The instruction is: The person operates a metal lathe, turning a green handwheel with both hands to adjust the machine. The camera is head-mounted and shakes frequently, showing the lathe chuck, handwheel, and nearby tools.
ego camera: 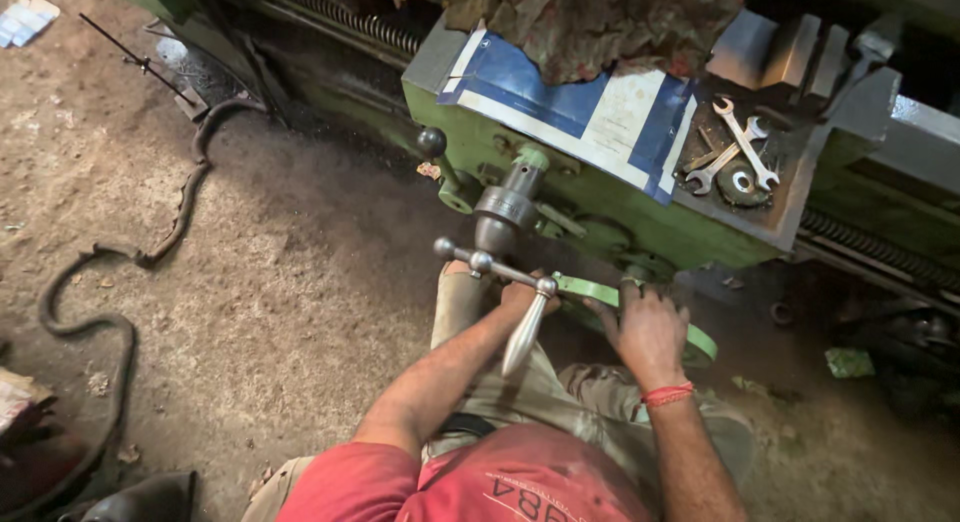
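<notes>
Both hands [645, 327] on smooth green round handwheel [590, 290]

The light is soft and a bit dim. The dirt floor [250, 282] on the left is brightest. Dark shadows sit under the green machine [600, 197]. The wrenches [735, 152] shine. The edges look bent and blurry.

Green lathe carriage [600, 197], blue-and-white sheet [590, 107], silver spanners [740, 152], red wrist thread [668, 394], red shirt [480, 482]
</notes>
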Available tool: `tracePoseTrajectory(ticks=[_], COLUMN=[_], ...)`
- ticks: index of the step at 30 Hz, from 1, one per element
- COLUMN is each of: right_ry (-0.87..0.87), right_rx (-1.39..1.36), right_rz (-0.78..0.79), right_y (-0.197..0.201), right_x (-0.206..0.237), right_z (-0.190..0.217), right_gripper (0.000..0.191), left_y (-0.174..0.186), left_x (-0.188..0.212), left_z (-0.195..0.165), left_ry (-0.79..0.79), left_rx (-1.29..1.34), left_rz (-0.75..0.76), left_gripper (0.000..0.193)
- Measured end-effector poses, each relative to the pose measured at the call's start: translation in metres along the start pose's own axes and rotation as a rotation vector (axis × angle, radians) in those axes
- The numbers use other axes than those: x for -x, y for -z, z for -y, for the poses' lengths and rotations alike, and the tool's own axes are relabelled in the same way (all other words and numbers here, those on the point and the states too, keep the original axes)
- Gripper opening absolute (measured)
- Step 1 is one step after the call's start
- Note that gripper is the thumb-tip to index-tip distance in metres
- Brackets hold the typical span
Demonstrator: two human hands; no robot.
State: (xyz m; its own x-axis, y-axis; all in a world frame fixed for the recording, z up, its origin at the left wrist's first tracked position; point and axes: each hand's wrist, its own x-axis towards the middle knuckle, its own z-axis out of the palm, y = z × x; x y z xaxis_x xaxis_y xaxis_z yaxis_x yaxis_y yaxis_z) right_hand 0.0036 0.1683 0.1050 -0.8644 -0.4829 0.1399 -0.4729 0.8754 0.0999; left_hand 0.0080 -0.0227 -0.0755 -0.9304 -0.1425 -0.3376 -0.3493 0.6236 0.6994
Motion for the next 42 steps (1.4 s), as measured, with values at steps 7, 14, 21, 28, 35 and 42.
tracePoseTrajectory(ticks=[7,14,21,28,35,42], right_ry=[0.003,0.079,0.066,-0.016,-0.054,-0.038], right_rx=[-0.005,-0.254,-0.124,-0.073,-0.084,-0.053], right_rz=[-0.006,-0.112,-0.156,0.047,0.146,0.160], right_y=[-0.002,-0.029,-0.068,-0.075,-0.060,-0.060], right_x=[0.000,0.009,0.016,0.012,0.007,0.004], right_z=[0.002,-0.028,-0.074,-0.076,-0.067,-0.067], right_gripper=[0.074,0.060,0.056,0.058,0.060,0.069], left_y=[0.000,0.000,0.011,0.013,0.010,0.013], left_x=[-0.001,-0.008,-0.005,-0.004,-0.007,-0.008], left_z=[-0.003,-0.008,-0.024,-0.026,-0.021,-0.022], left_ry=[0.078,0.119,0.230,0.213,0.211,0.218], left_rx=[-0.008,0.005,0.057,0.058,0.075,0.087], left_rz=[0.033,0.028,0.109,0.126,0.158,0.186], left_gripper=[0.060,0.045,0.054,0.056,0.056,0.056])
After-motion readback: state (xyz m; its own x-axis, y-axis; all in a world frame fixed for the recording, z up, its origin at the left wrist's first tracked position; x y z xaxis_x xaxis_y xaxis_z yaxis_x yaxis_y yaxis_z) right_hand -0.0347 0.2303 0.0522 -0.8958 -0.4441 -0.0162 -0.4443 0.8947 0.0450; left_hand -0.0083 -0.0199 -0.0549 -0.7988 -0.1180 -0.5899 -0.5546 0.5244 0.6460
